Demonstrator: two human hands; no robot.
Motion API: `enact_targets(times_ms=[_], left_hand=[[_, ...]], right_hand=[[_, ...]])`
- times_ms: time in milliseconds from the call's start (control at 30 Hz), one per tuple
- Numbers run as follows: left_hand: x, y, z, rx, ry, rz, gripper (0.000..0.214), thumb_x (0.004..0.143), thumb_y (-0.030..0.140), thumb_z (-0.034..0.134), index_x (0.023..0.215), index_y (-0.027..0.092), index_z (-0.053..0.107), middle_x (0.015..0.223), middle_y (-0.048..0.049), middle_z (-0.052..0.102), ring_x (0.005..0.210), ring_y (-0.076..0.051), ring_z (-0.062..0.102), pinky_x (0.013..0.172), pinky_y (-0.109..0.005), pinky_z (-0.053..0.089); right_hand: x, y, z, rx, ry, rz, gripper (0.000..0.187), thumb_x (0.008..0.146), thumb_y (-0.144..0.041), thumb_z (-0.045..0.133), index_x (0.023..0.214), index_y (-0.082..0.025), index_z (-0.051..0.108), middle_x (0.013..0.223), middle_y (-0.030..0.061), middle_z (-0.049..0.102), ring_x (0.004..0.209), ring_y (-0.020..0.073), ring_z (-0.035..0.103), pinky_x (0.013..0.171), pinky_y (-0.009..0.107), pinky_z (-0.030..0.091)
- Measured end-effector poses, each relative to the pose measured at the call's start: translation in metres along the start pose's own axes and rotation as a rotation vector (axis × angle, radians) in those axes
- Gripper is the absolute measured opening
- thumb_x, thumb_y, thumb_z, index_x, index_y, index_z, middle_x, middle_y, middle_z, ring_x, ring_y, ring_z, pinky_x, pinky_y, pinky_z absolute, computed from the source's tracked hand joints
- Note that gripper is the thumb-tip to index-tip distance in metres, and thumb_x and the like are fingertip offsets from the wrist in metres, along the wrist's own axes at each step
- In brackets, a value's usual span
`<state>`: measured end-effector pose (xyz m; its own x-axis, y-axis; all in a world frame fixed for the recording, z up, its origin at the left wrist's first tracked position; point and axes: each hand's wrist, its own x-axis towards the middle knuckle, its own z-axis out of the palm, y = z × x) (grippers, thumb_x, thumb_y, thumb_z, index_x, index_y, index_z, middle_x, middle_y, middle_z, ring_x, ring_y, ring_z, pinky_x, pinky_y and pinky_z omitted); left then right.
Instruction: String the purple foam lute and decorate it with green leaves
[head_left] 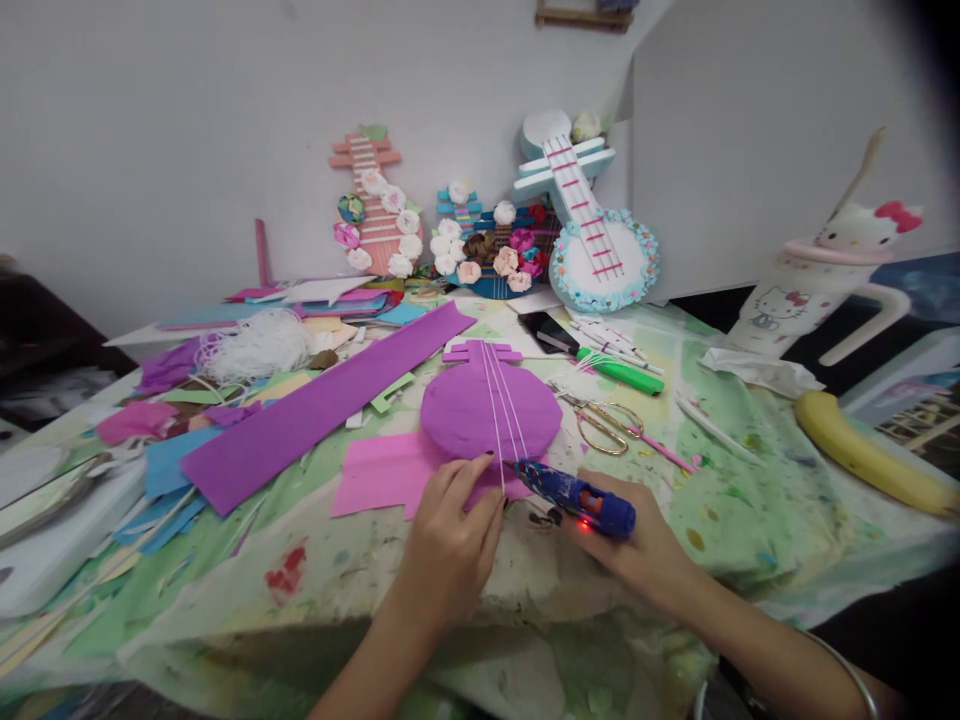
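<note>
A purple foam guitar shape (491,405) with white strings (499,410) lies on a pink sheet (379,475) near the table's front edge. My left hand (454,535) has its fingers pressed on the near ends of the strings at the purple body's lower rim. In my right hand (637,545) is a blue glue gun (577,495) with a red light, its nozzle pointing left at the string ends.
A long purple foam strip (322,405) lies to the left among paper scraps. Gold scissors (604,420), a green cutter (619,372) and sticks lie right of the guitar. Finished decorated guitars (592,225) lean on the wall. A banana (862,450) and a cat-themed cup (802,290) stand far right.
</note>
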<state>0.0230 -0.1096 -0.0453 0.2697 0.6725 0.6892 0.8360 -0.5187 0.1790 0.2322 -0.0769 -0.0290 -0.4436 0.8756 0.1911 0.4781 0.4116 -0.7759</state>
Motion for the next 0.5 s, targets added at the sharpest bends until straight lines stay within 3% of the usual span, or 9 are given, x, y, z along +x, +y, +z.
enact_targets(times_ms=[500], left_hand=[[0.0006, 0.0018, -0.0007, -0.008, 0.018, -0.003, 0.013, 0.083, 0.006, 0.054, 0.090, 0.010, 0.064, 0.116, -0.0160, 0.058, 0.105, -0.027, 0.051, 0.089, -0.045, 0.050]], right_hand=[[-0.0043, -0.0072, -0.0019, -0.098, -0.037, -0.035, 0.020, 0.081, -0.027, 0.051, 0.066, -0.019, 0.040, 0.061, -0.0034, 0.046, 0.057, 0.0118, 0.042, 0.054, 0.024, 0.029]])
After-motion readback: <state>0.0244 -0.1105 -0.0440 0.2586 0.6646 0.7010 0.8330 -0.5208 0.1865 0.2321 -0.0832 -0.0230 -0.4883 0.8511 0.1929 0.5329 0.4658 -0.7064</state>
